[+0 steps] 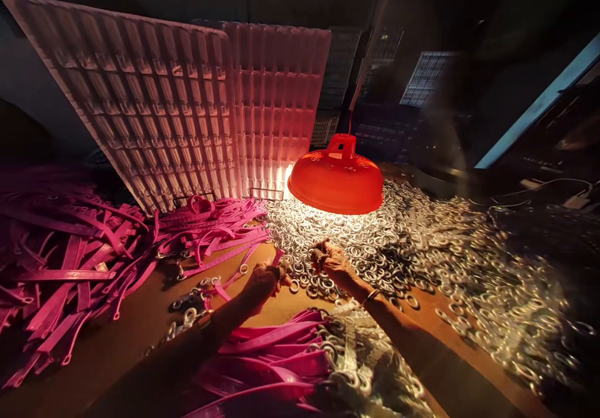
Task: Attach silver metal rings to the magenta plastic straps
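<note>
No legible writing, left hand [265, 278] fingers pinching pink strap [276, 257] end, right hand [332, 262] fingers pinching, contents unclear, over metal rings [422, 243], table [135, 318], orange lamp [335, 180].

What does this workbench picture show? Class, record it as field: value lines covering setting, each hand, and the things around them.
Setting: dim work table lit by an orange hanging lamp
Left hand: pinches the end of a pink strap
Right hand: fingers at the edge of the metal rings, hold unclear
Left of the hands: pink strap pile
Behind: white grid trays, propped up
</note>
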`<state>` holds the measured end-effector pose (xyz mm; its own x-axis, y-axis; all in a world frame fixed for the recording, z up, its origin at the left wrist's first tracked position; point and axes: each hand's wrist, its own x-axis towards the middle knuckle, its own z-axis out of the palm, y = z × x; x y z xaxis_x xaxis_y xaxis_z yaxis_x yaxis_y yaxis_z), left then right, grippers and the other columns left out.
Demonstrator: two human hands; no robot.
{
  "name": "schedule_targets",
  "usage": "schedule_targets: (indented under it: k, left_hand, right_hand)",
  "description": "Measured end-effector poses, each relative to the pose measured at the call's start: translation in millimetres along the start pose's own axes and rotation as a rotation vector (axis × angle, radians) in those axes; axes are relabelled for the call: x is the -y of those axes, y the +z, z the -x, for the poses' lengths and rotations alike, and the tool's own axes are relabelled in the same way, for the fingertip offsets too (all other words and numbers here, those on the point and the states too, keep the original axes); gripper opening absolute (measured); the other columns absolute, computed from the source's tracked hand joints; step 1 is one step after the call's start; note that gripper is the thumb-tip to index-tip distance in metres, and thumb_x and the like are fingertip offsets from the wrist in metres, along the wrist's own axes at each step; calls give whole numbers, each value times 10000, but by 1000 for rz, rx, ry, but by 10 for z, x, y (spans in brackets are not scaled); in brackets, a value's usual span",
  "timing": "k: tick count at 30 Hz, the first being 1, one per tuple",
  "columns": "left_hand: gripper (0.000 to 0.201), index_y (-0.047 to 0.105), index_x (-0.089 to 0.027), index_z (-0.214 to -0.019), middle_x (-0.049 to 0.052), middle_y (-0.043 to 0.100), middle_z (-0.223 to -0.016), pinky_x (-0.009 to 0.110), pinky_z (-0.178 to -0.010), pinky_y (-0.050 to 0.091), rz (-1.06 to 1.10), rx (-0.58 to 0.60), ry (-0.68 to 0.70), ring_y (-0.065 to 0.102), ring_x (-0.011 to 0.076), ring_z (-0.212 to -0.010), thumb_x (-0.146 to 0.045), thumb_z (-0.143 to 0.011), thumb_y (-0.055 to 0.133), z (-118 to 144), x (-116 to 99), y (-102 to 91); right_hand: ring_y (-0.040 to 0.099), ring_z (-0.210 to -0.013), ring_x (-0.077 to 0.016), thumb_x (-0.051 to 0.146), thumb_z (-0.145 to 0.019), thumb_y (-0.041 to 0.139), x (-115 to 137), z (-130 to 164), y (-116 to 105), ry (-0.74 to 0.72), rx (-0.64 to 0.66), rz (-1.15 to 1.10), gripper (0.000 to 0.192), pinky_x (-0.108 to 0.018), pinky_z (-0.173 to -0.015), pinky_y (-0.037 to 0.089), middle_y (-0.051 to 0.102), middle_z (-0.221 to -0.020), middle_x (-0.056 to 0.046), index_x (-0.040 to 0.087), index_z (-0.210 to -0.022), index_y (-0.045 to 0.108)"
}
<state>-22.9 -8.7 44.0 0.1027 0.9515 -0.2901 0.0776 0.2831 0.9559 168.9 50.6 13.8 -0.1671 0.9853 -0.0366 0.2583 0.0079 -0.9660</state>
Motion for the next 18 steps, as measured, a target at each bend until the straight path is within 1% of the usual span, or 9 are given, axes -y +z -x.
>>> schedule_targets:
  k: [3,6,8,10,13,18]
  left_hand:
    - [330,507,-149,-693,-28,521,-457,182,-376,243,37,5,57,317,51,-373,-475,-724,545,3,28,74]
    - [373,494,-165,-663,-34,488,-435,186,-382,246,76,27,85,324,60,-384,-534,-684,552,27,29,120]
    - [379,489,-170,-623,-29,472,-425,188,-387,255,76,29,86,338,65,-394,-541,-658,560,33,28,145]
    - [368,504,-168,-623,-22,473,-429,190,-381,252,73,20,62,345,68,-391,-530,-657,560,22,37,168]
    - [338,520,-165,-647,-15,491,-448,193,-365,232,61,11,25,339,65,-375,-497,-698,556,-23,82,185]
    - [346,493,-177,-618,-26,475,-431,190,-348,236,42,-29,16,326,58,-356,-498,-725,563,-96,210,176]
  right_hand:
    - [506,-446,-113,399,-780,495,57,157,100,-5,27,-34,226,-230,-410,462,503,-580,36,183,-824,445]
    - [485,-409,-104,385,-792,491,148,254,163,-95,41,32,214,-208,-378,421,493,-540,38,194,-735,412]
    - [492,-407,-105,384,-798,474,200,290,202,-146,44,84,220,-204,-364,409,505,-553,26,196,-705,405]
    - [481,-388,-104,392,-796,467,225,304,246,-146,55,89,226,-202,-342,398,501,-541,26,198,-698,409]
    - [481,-389,-105,400,-785,474,204,299,311,-132,63,28,226,-204,-333,420,489,-535,32,202,-700,407]
    - [478,-417,-95,352,-760,479,110,298,357,-112,107,-87,170,-198,-347,452,473,-556,36,192,-722,435]
